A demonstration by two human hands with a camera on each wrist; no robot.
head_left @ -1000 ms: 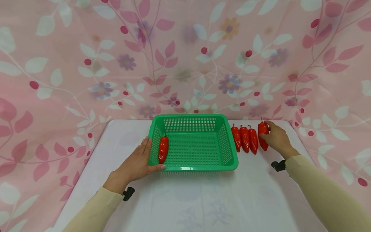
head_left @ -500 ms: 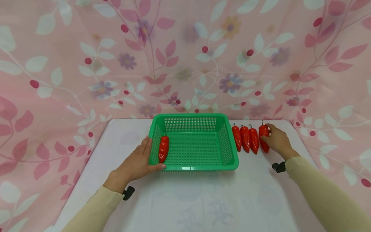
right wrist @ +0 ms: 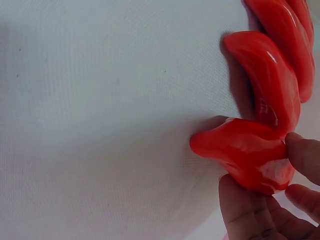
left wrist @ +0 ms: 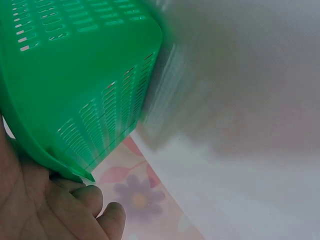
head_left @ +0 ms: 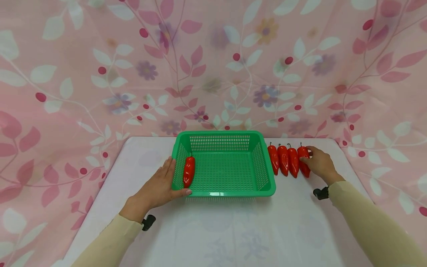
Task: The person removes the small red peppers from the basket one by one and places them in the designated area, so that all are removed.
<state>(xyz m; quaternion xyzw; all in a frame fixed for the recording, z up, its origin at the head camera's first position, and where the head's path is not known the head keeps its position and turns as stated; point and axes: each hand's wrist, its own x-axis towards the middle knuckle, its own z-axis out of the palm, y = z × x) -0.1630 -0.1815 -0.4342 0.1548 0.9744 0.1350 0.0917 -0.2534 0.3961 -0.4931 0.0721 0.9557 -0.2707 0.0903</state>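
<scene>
At the right end of a row of red peppers (head_left: 293, 163), my right hand (head_left: 320, 163) pinches the outermost red pepper (head_left: 302, 152) between thumb and fingers. That pepper lies on the white table with its stem pointing away, against its neighbour in the right wrist view. My left hand (head_left: 160, 185) rests along the left side of a green plastic basket (head_left: 227, 193), its thumb on the front rim. Inside the basket, along its left wall, lies one red pepper (head_left: 189, 172). The left wrist view shows fingers (left wrist: 87, 200) against the basket's outer edge.
The white table (head_left: 213, 230) meets a pink floral cloth (head_left: 213, 74) that hangs behind it. The pepper row sits close to the basket's right wall. Dark wrist cameras show at both sleeves.
My right hand has lowered the outermost pepper slightly toward me and set it nearer the row. The left hand and basket have stayed in place.
</scene>
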